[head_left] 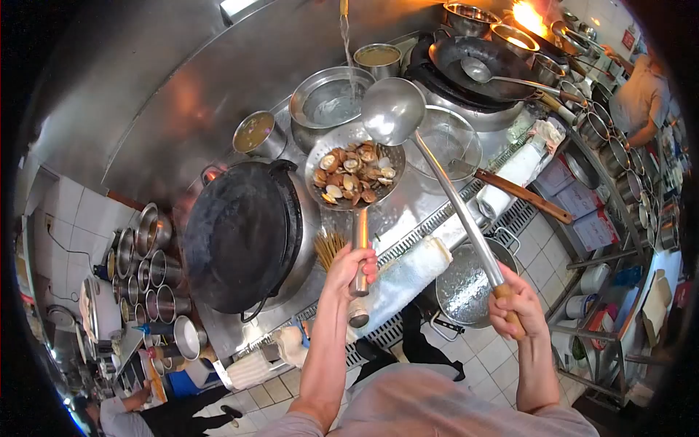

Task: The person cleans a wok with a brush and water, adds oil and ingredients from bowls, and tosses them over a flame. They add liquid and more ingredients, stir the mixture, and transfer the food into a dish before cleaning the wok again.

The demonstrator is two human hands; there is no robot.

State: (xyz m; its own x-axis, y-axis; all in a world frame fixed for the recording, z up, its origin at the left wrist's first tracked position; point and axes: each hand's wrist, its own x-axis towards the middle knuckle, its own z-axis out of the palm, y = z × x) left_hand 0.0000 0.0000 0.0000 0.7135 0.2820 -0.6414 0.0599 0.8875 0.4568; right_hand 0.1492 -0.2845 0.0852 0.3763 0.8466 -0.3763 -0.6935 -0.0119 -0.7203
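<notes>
Left hand (353,268) grips the handle of a perforated strainer (354,175) holding clams (354,173), beside a black wok (244,237). Right hand (513,302) grips a long ladle (394,111), its bowl over the strainer's far rim. Water (346,44) streams into a steel basin (329,102) behind.

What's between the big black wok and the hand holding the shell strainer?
In the head view, a bundle of bamboo sticks sits between the black wok and the left hand.

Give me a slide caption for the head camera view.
Left hand holds a strainer of clams; right hand holds a ladle above it.
</notes>
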